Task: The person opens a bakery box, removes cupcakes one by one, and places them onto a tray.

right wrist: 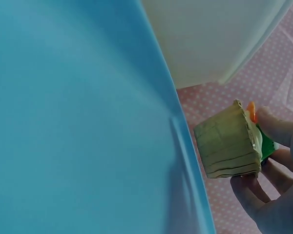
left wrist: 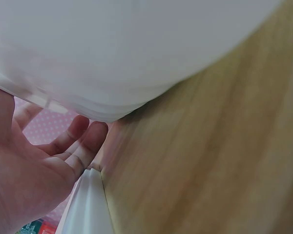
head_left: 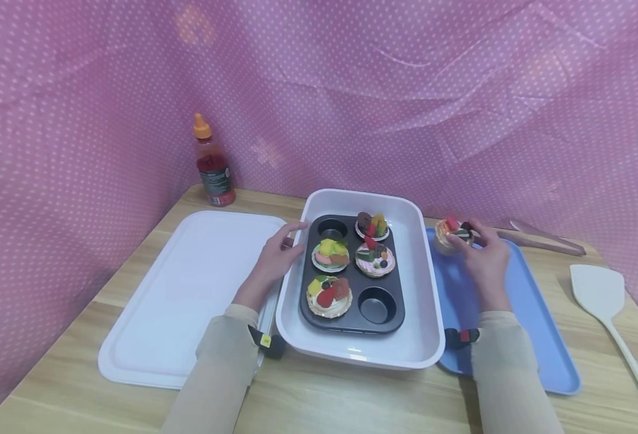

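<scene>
My right hand (head_left: 487, 259) pinches a cupcake (head_left: 442, 240) by its fruit-decorated top, above the far end of a blue tray (head_left: 533, 331). In the right wrist view, the cupcake's pale pleated cup (right wrist: 224, 146) is tilted, with fingers and thumb around its topping. My left hand (head_left: 275, 256) is at the left side of a white bin (head_left: 419, 301), its loosely bent fingers (left wrist: 90, 144) close against the bin's outer wall. Inside the bin lies a black muffin tin (head_left: 354, 325). Several decorated cupcakes sit in its cups; the far-left and near-right cups hold none.
A white tray (head_left: 189, 301) lies left of the bin. Behind it stands a sauce bottle (head_left: 214, 175) with an orange cap. Tongs (head_left: 547, 241) lie behind the blue tray, and a white spatula (head_left: 598, 289) is at the far right. A pink dotted cloth (head_left: 319, 108) hangs behind the table.
</scene>
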{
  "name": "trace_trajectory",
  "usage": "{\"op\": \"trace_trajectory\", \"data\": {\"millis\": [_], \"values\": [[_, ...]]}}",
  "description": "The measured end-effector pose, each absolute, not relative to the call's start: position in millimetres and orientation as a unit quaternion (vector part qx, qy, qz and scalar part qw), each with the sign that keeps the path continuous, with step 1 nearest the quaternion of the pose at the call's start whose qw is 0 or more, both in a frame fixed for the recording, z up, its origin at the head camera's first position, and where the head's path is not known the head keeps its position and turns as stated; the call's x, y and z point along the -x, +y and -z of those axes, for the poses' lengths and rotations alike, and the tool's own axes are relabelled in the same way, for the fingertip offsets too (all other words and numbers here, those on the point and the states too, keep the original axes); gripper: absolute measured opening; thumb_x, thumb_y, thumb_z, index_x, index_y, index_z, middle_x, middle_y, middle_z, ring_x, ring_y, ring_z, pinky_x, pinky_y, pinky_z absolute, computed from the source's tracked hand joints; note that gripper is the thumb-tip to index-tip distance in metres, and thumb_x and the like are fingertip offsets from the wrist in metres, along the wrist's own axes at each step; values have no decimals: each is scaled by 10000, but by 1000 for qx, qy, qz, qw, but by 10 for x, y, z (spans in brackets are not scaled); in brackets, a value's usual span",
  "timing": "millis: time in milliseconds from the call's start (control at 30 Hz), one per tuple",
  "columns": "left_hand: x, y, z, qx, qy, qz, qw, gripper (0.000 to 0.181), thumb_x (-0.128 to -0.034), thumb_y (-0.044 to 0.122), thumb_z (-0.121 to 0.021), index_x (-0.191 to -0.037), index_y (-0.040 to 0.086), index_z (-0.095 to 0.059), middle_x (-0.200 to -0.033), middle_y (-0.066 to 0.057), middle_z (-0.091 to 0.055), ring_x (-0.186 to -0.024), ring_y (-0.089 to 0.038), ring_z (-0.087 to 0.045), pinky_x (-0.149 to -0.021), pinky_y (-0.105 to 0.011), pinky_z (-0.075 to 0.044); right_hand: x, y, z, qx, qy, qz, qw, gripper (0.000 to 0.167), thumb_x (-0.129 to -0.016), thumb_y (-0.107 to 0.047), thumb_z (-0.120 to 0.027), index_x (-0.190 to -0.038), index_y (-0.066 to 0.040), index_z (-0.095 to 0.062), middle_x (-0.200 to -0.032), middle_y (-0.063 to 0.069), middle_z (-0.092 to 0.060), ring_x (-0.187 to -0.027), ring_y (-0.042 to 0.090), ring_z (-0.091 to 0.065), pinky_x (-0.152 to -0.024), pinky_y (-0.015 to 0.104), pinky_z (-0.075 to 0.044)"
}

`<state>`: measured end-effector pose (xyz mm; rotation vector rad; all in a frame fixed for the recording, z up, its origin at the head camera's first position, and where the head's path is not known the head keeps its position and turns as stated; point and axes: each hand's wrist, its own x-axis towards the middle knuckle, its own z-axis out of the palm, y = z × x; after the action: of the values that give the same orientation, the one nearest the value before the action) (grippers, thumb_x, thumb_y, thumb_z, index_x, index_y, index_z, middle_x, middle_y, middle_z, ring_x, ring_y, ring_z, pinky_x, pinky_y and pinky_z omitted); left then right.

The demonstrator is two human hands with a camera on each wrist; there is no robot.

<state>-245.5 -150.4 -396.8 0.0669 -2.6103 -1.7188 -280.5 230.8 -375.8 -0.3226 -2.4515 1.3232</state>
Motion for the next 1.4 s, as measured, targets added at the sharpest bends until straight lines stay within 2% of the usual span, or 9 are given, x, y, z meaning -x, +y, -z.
{"op": "trace_trajectory", "data": {"millis": [200, 533, 800, 1400], "values": [[2476, -1500, 3958, -22, -834, 551, 5, 519, -933, 177, -587, -1433, 305, -534, -1181, -165, -623, -1044, -285, -601, -847, -388, -558, 2817, 2326, 3799, 115, -861, -468, 160, 624, -908, -192, -749, -1478, -128, -504, -1489, 148, -535, -1344, 380, -532, -1106, 507, -453], [2504, -1493, 3945, -23, -835, 550, 3, 517, -932, 187, -588, -1431, 315, -537, -1196, -164, -621, -1062, -296, -602, -860, -409, -564, 2834, 2364, 3844, 125, -866, -463, 145, 630, -898, -214, -762, -1471, -142, -509, -1480, 166, -537, -1307, 364, -571, -1073, 479, -479], [2505, -1488, 3938, -23, -835, 550, 2, 519, -932, 178, -588, -1432, 311, -536, -1198, -169, -621, -1068, -301, -605, -872, -426, -572, 2822, 2386, 3874, 123, -862, -473, 133, 630, -914, -192, -740, -1484, -109, -484, -1500, 170, -513, -1337, 396, -538, -1110, 498, -453], [2474, -1510, 3986, -20, -831, 556, 7, 525, -938, 162, -588, -1442, 294, -527, -1205, -190, -628, -1071, -311, -615, -883, -445, -584, 2836, 2387, 3865, 127, -853, -494, 112, 659, -915, -216, -737, -1503, -122, -455, -1527, 166, -482, -1343, 384, -532, -1118, 485, -444]]}}
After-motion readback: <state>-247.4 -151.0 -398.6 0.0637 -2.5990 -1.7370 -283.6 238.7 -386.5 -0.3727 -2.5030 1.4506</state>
